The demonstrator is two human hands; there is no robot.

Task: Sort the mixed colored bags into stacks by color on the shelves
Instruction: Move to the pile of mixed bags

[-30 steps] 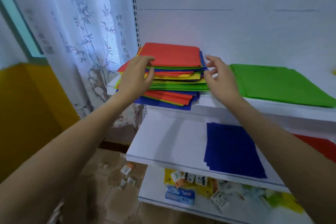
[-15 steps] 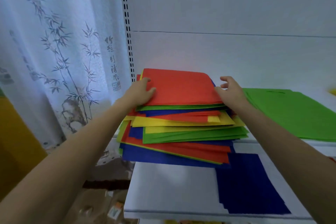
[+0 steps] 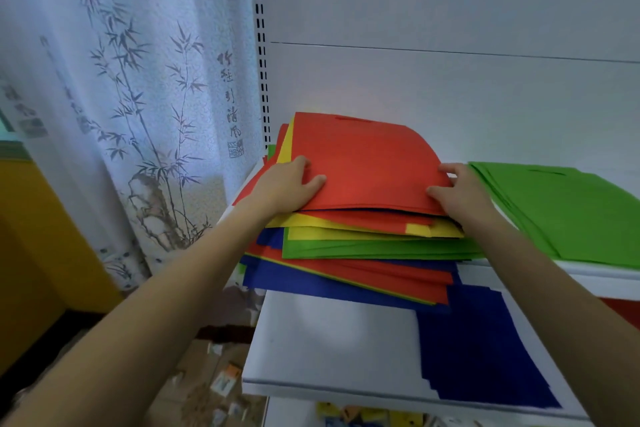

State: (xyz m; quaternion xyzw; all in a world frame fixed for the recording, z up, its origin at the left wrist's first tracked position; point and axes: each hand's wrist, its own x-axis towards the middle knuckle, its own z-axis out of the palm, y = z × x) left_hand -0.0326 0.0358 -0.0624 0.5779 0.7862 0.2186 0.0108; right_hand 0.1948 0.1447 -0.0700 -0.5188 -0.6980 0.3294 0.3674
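So that it can be lifted off the mixed pile [image 3: 381, 248] on the shelf [image 3: 585, 276], the red bag [image 3: 363, 163] is pinched at 2 corners by left grip [image 3: 287, 184] and right grip [image 3: 460, 196].

Soft daylight, perhaps through the curtain [image 3: 131, 107]; edges blurred, warped.

Mixed pile of flat coloured fabric bags [image 3: 363, 246]: left end of white upper shelf [image 3: 588, 276]. Flat red fabric bag [image 3: 367, 166] tops pile; left hand [image 3: 287, 187] grips its left edge, right hand [image 3: 460, 196] its right. Right of pile: green fabric bag stack [image 3: 571, 211]. Below pile, on white lower shelf [image 3: 329, 340]: blue fabric bag stack [image 3: 485, 350].
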